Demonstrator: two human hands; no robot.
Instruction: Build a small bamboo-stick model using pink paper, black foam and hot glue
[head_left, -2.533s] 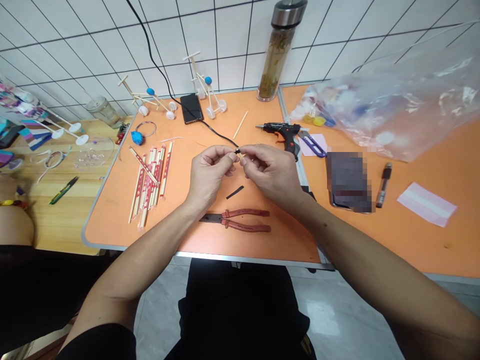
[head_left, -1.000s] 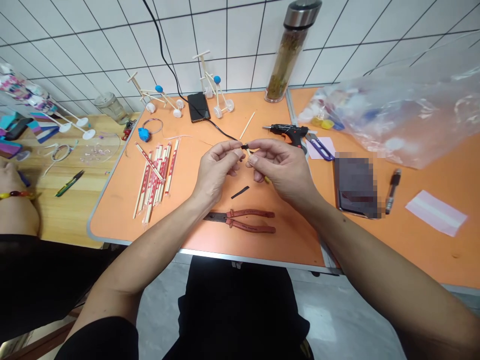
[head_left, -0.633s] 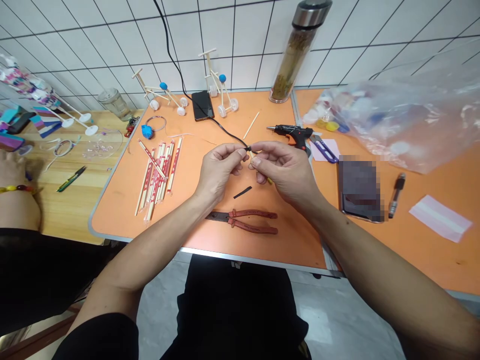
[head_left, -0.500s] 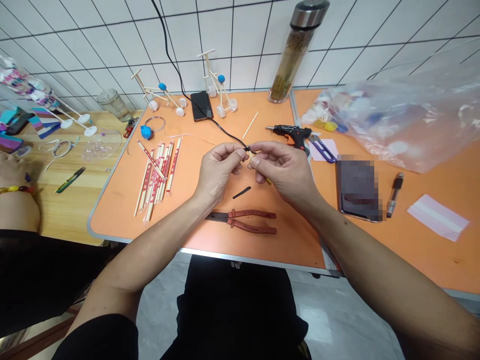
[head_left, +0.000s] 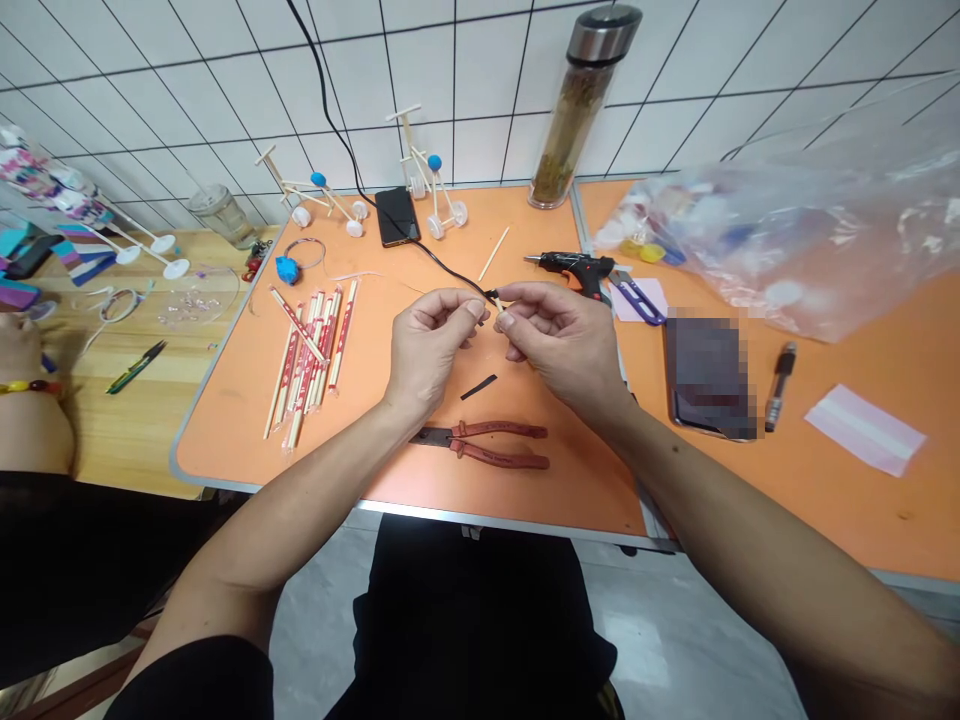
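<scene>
Both my hands meet above the middle of the orange table (head_left: 247, 420). My right hand (head_left: 559, 335) pinches a short wooden stick with a small black wrap at its tip (head_left: 493, 296). My left hand (head_left: 431, 340) is closed in a pinch right against that black tip. A loose strip of black tape (head_left: 478, 387) lies on the table just below my hands. Red-handled pliers (head_left: 487, 448) rest nearer the front edge.
Several wrapped chopsticks (head_left: 307, 350) lie at left. A black glue gun (head_left: 570, 268), purple snips (head_left: 636, 297), a phone (head_left: 396, 215) on a black cable and two stick models with wheels sit farther back. A clear bag (head_left: 787, 240), a bottle (head_left: 581, 100) and another person's arm (head_left: 22, 400) border the area.
My hands have stayed together on the stick, with only small finger shifts at the black tip. The view has drifted slightly.
</scene>
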